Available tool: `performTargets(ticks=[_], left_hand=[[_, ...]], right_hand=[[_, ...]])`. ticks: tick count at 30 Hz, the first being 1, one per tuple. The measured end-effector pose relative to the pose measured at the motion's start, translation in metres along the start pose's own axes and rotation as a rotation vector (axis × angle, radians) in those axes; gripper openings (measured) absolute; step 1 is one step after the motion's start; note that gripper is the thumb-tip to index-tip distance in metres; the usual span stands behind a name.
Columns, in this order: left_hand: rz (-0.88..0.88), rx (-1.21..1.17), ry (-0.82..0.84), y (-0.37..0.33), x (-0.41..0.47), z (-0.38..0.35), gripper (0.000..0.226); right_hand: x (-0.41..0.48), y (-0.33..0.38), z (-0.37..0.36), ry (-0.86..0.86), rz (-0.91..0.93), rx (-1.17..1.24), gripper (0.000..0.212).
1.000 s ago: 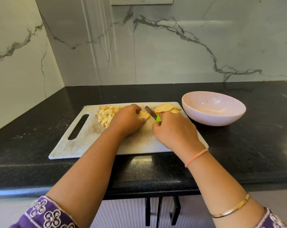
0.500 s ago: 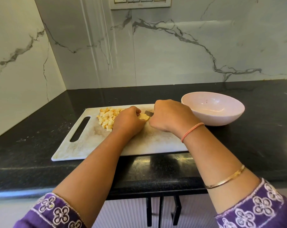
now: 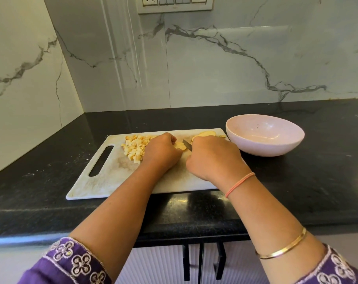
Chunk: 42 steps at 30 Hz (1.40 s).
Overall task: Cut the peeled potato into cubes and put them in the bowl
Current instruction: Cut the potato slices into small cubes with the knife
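Black counter (image 3: 40,193): left hand (image 3: 161,152) curled on potato slice (image 3: 180,146), tips hidden; right hand (image 3: 215,158) grip round knife (image 3: 187,144), handle hidden.

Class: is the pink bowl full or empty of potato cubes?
Empty: the bowl has no cubes inside; the cubes lie piled on the cutting board.

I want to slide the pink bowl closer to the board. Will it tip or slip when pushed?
The bowl looks empty, so probably light. Its rounded underside may let it rock. The polished counter likely lets it slide easily.
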State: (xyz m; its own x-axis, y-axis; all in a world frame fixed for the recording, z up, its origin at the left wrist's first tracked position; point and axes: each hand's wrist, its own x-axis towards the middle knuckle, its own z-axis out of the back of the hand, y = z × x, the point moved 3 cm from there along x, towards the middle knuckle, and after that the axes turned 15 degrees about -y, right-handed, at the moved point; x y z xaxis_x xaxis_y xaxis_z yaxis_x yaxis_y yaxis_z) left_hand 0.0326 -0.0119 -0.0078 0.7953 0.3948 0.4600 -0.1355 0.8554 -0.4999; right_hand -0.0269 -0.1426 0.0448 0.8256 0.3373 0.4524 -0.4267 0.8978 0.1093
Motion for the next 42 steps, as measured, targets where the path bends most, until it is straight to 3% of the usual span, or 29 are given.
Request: performTargets(ticks=[20, 24, 27, 35, 38, 42], left_hand=[[0.007, 0.022, -0.004, -0.003, -0.001, 0.003, 0.041], [0.003, 0.021, 0.002, 0.003, 0.0, 0.005, 0.041], [-0.016, -0.027, 0.005, 0.004, 0.0, 0.003, 0.042], [-0.028, -0.031, 0.029, 0.009, -0.001, 0.003, 0.045], [-0.041, -0.046, 0.023, 0.005, -0.001, 0.0, 0.043], [-0.015, -0.083, -0.005, 0.004, 0.002, 0.003, 0.038]], right_hand=[[-0.024, 0.007, -0.007, -0.062, -0.028, 0.031, 0.016], [-0.038, 0.012, 0.004, -0.07, 0.03, 0.021, 0.028], [-0.039, -0.001, 0.009, -0.021, -0.045, 0.043, 0.033], [-0.026, -0.011, 0.01, -0.08, -0.137, 0.115, 0.028], [-0.012, -0.007, -0.001, -0.046, -0.136, 0.112, 0.013], [0.005, 0.005, -0.008, -0.046, -0.097, 0.081, 0.017]])
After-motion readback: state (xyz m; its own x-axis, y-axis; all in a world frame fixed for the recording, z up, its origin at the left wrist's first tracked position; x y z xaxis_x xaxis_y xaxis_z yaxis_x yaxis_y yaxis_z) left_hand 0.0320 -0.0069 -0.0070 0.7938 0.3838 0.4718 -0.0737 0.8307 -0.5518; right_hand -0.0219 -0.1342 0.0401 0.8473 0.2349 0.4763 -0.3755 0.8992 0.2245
